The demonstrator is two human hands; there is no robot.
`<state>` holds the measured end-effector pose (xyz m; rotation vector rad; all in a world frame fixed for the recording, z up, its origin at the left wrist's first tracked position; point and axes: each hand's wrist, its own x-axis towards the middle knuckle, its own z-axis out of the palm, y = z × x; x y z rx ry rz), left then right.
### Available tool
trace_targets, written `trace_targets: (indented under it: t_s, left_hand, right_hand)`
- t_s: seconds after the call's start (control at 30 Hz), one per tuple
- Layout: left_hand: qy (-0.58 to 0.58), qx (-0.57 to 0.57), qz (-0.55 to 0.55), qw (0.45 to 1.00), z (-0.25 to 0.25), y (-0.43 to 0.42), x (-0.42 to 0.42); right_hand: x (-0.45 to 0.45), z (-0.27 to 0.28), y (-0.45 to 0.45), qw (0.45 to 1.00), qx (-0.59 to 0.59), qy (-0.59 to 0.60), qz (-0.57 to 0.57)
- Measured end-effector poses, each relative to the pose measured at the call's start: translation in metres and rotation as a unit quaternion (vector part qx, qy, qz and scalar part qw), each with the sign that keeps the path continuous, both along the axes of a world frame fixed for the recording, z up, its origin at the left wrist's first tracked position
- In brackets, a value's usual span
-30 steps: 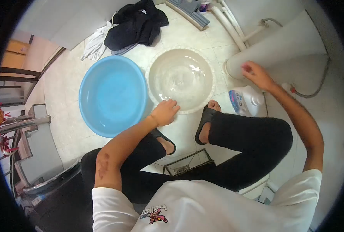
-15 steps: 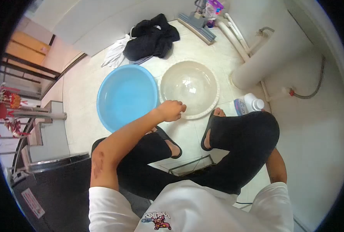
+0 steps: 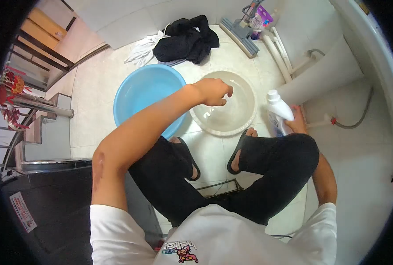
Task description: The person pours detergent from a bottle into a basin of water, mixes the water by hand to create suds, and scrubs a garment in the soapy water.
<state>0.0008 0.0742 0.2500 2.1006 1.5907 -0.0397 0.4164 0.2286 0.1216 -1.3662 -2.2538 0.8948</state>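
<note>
With its cap in place, a white plastic bottle [image 3: 279, 107] is resting within the right hand's [image 3: 298, 122] wrapped fingers, while the left hand [image 3: 212, 91], fingers parted, is hovering over a round, beige, water-holding basin [image 3: 245, 98].

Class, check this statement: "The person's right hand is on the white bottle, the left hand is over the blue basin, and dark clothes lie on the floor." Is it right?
Not quite. The head view shows the left hand over the cream basin, not the blue one. The right hand is on the white bottle, and dark clothes lie on the floor.
</note>
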Motion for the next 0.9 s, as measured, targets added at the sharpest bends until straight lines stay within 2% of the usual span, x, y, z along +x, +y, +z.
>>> trace_targets:
  t_s: [0.07, 0.13, 0.2, 0.27, 0.3, 0.33, 0.4, 0.47, 0.6, 0.67, 0.7, 0.9]
  left_hand:
    - [-0.028, 0.012, 0.012, 0.999, -0.004, 0.006, -0.007]
    - [-0.091, 0.057, 0.033, 0.994, -0.005, 0.009, -0.008]
    - [-0.095, 0.089, 0.041, 0.991, -0.011, 0.007, -0.007]
    - [-0.154, 0.265, 0.093, 0.947, -0.011, 0.002, -0.006]
    - [-0.186, 0.3, 0.073, 0.933, -0.008, 0.002, -0.01]
    - [-0.182, 0.301, 0.073, 0.933, -0.006, 0.005, -0.015]
    - [-0.203, 0.269, 0.015, 0.942, 0.0, 0.011, -0.027]
    - [-0.164, 0.266, 0.02, 0.95, 0.005, 0.011, -0.042]
    - [-0.148, 0.224, -0.001, 0.963, 0.002, -0.008, -0.057]
    - [-0.079, 0.233, -0.021, 0.969, 0.0, -0.012, -0.054]
    - [-0.065, 0.192, -0.012, 0.979, 0.001, -0.013, -0.053]
    - [-0.045, 0.176, -0.046, 0.982, -0.001, -0.022, -0.045]
  right_hand:
    - [-0.044, 0.047, 0.014, 0.987, -0.154, -0.035, 0.028]
    - [-0.081, 0.097, 0.016, 0.983, -0.157, -0.066, 0.067]
    - [-0.108, 0.114, 0.023, 0.977, -0.161, -0.092, 0.103]
    - [-0.13, 0.119, 0.031, 0.96, 0.039, -0.078, 0.268]
    - [-0.146, 0.125, 0.034, 0.952, 0.03, -0.084, 0.294]
    - [-0.163, 0.136, 0.031, 0.951, 0.031, -0.08, 0.296]
    - [-0.193, 0.152, 0.024, 0.942, -0.051, -0.089, 0.32]
    - [-0.209, 0.148, 0.022, 0.937, -0.02, -0.099, 0.336]
    - [-0.234, 0.139, 0.013, 0.935, -0.05, -0.095, 0.338]
    - [-0.231, 0.131, 0.009, 0.936, -0.05, -0.1, 0.333]
    - [-0.232, 0.13, 0.008, 0.933, -0.045, -0.103, 0.343]
    - [-0.231, 0.131, 0.006, 0.919, -0.025, -0.127, 0.372]
